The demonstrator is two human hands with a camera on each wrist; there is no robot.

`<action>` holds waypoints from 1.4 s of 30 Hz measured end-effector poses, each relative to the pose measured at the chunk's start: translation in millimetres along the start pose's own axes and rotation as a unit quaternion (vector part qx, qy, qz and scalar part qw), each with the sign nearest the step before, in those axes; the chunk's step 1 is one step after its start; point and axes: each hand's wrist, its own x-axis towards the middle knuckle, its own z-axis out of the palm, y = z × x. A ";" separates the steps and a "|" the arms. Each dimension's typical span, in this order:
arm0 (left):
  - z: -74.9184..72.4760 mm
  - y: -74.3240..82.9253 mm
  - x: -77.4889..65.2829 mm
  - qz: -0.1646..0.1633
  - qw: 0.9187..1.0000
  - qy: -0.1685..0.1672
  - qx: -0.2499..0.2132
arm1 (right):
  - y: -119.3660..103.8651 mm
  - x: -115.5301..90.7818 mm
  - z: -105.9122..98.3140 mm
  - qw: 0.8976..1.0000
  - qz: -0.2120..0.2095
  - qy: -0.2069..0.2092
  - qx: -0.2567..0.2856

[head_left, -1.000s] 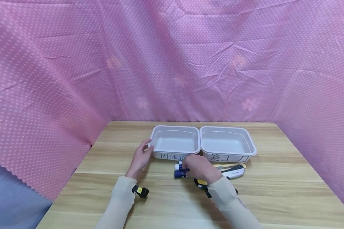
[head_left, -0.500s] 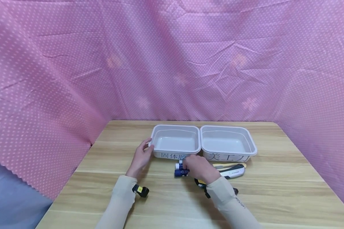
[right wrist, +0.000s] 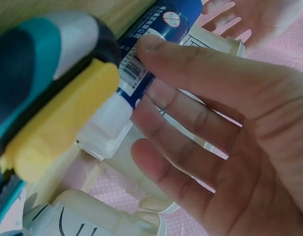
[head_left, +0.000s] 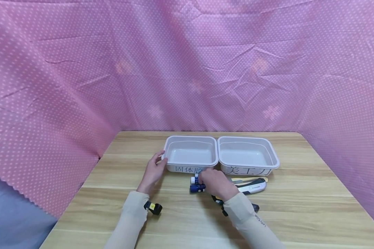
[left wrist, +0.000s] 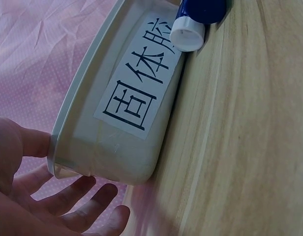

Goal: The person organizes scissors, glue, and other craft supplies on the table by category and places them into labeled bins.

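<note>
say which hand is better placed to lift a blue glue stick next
Probably the right hand: it pinches a blue glue stick, while the left hand touches the left tub, farther from the sticks.

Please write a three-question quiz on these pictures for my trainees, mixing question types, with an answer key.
1. Which hand pinches a blue glue stick? A: left; B: right; C: neither.
2. True or false: the white-handled utility knife lies in front of the right tub, not inside it.
3. How many things lie inside the left tub?

Key
1. B, the right hand; the left hand is at the left tub's end.
2. True.
3. Zero; its floor shows bare.
</note>
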 end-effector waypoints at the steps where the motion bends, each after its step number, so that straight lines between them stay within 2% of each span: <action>1: 0.0 0.2 0.0 0.000 1.000 0.000 -0.001 | 0.3 0.0 0.5 1.000 -0.002 0.001 -0.005; 10: -1.0 0.5 -0.2 -0.011 1.000 -0.005 0.005 | 0.2 0.0 2.5 1.000 -0.011 -0.001 -0.015; 19: 0.0 -0.7 -0.6 0.003 1.000 0.002 -0.003 | 0.7 0.2 -0.6 0.999 -0.032 -0.003 -0.023; 29: 0.3 -1.2 -0.7 0.018 1.000 0.008 0.000 | 2.9 3.4 -5.3 0.999 -0.046 0.011 0.025; 35: 0.7 -1.7 -1.3 0.027 1.000 0.009 0.000 | 3.4 2.4 -8.8 0.998 -0.054 0.033 0.028; 42: 0.5 -1.5 -0.5 0.024 1.000 0.006 -0.002 | 3.1 3.5 -11.1 0.997 -0.055 0.045 0.032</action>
